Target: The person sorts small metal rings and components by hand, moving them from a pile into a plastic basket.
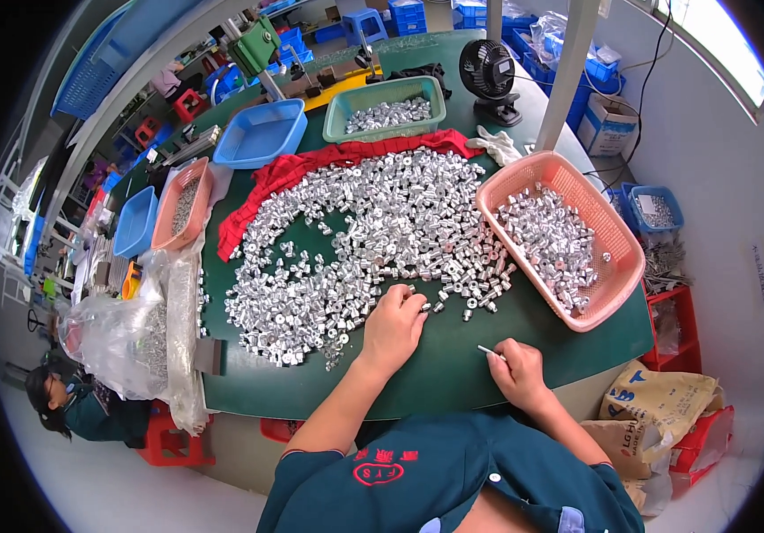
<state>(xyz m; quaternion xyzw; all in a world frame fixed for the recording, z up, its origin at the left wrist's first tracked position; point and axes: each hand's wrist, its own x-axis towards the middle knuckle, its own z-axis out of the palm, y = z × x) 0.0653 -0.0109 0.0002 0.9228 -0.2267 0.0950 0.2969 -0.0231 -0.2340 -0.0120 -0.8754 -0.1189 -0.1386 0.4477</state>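
A wide heap of small silver metal parts point(417, 209), short and round with holes through many of them, covers the middle of the green table point(453, 355). At the heap's near edge my left hand point(391, 330) is closed, its fingertips pinching a small metal part. Other loose parts lie just beside these fingers. My right hand point(517, 369) is closed around a thin whitish stick point(489, 352), whose tip points left toward the heap. What kind of tool the stick is cannot be made out.
A red cloth point(262, 182) borders the heap's far side. At the right stands a pink basket point(620, 266) of similar parts; a green basket point(336, 120) with parts and a blue tray point(262, 133) stand behind. A black fan point(487, 71) is farther back. Another person point(102, 413) sits at left.
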